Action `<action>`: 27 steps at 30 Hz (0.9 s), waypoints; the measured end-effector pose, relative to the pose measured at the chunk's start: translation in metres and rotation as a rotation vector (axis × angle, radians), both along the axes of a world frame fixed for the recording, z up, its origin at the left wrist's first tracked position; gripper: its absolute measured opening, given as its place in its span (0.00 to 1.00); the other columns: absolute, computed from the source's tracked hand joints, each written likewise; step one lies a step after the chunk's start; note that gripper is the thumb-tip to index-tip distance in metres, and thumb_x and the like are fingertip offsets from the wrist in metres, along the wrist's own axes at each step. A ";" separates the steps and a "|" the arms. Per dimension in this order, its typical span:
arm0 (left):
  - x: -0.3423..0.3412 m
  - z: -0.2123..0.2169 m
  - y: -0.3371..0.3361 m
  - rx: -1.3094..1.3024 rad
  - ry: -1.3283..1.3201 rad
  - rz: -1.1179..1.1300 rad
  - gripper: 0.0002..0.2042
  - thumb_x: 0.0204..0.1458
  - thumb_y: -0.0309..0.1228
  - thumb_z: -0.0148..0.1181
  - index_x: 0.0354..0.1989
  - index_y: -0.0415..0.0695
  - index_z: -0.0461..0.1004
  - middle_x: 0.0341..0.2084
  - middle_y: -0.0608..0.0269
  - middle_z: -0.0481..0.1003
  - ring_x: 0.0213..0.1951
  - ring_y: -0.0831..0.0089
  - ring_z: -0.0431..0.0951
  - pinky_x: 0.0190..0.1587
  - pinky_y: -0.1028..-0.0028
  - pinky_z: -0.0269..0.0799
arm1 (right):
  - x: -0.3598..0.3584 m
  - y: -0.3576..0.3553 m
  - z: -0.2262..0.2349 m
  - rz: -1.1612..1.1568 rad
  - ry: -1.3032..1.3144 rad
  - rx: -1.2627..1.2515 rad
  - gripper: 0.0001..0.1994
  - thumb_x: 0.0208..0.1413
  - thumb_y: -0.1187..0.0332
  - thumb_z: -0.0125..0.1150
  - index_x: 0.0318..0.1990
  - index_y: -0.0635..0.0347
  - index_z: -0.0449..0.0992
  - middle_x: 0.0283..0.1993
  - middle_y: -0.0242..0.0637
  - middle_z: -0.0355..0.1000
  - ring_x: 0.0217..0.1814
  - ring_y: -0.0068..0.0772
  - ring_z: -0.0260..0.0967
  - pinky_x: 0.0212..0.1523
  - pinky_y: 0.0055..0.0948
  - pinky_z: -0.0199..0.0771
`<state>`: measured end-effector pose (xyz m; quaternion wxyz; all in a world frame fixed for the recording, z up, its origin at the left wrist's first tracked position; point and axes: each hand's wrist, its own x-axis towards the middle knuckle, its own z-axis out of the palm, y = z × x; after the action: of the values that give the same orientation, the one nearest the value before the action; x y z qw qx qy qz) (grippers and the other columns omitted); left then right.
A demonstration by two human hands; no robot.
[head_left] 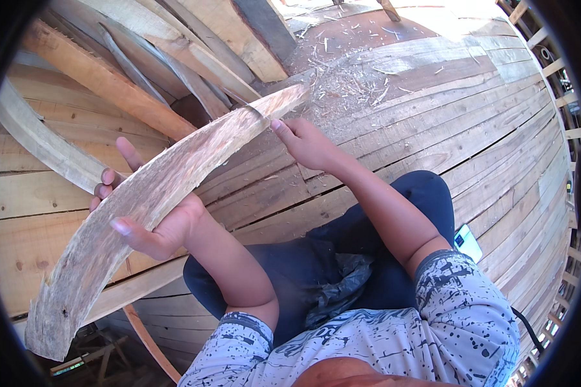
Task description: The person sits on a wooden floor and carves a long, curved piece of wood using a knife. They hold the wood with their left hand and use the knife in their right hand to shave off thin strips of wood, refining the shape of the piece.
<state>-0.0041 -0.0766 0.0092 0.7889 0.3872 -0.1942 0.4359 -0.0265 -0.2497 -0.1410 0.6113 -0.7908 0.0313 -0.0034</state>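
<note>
A long, curved wooden plank (168,155) with rough, fibrous edges slants across the view, its broad end at the lower left. Under its middle, my left hand (174,222) grips it, thumb on the near side and several fingers showing past the far edge. By the narrow end, my right hand (306,145) is closed, thumb forward, at the plank's near edge. A thin, dark, blade-like strip (257,111) crosses the plank there and meets my right thumb. Its handle, if any, is hidden in the hand.
I sit on a curved floor of wooden boards (497,135). Wood shavings (361,80) lie scattered ahead. Several beams (103,77) lean at the upper left, near a curved timber (45,138). A phone-like device (468,243) rests beside my right knee. An opening drops away at the lower left.
</note>
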 end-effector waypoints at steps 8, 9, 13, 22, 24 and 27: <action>0.008 -0.015 0.020 0.057 0.207 -0.098 0.24 0.54 0.49 0.65 0.50 0.50 0.64 0.35 0.71 0.72 0.42 0.69 0.76 0.53 0.49 0.73 | 0.005 -0.007 -0.009 -0.047 0.042 0.032 0.27 0.71 0.52 0.42 0.29 0.70 0.69 0.19 0.34 0.58 0.26 0.24 0.53 0.30 0.36 0.62; 0.008 -0.017 0.021 0.052 0.223 -0.092 0.23 0.54 0.49 0.64 0.50 0.50 0.65 0.35 0.71 0.72 0.41 0.70 0.76 0.52 0.51 0.74 | 0.006 -0.007 -0.010 -0.056 0.020 0.025 0.26 0.71 0.53 0.42 0.29 0.70 0.69 0.19 0.35 0.58 0.26 0.24 0.53 0.30 0.36 0.62; 0.008 -0.022 0.029 0.025 0.144 -0.225 0.20 0.56 0.48 0.63 0.48 0.51 0.67 0.35 0.70 0.73 0.40 0.70 0.77 0.47 0.56 0.74 | 0.007 -0.009 -0.009 -0.030 0.050 0.023 0.25 0.71 0.54 0.42 0.29 0.70 0.68 0.19 0.34 0.58 0.26 0.23 0.53 0.30 0.36 0.62; -0.014 -0.010 0.051 0.180 -0.049 -0.392 0.17 0.60 0.52 0.55 0.45 0.52 0.71 0.35 0.70 0.75 0.38 0.70 0.77 0.47 0.59 0.74 | -0.003 -0.012 0.017 -0.012 0.065 0.021 0.25 0.70 0.53 0.43 0.29 0.70 0.67 0.19 0.36 0.56 0.26 0.25 0.53 0.30 0.37 0.62; -0.022 -0.001 0.052 0.212 -0.085 -0.383 0.20 0.60 0.57 0.52 0.45 0.52 0.71 0.33 0.71 0.75 0.37 0.72 0.77 0.48 0.59 0.74 | -0.009 -0.009 0.027 0.009 0.048 0.041 0.25 0.70 0.53 0.44 0.30 0.70 0.68 0.19 0.37 0.57 0.26 0.26 0.53 0.31 0.37 0.63; -0.023 0.002 0.043 0.219 -0.095 -0.353 0.26 0.59 0.64 0.44 0.43 0.53 0.70 0.31 0.72 0.74 0.32 0.76 0.77 0.41 0.63 0.76 | -0.013 0.000 0.023 -0.049 -0.013 0.073 0.25 0.70 0.53 0.43 0.31 0.70 0.68 0.18 0.39 0.58 0.25 0.27 0.55 0.31 0.39 0.64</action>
<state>-0.0267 -0.0332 0.0116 0.7961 0.4099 -0.3420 0.2851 -0.0395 -0.2494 -0.1179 0.6396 -0.7670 0.0467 -0.0224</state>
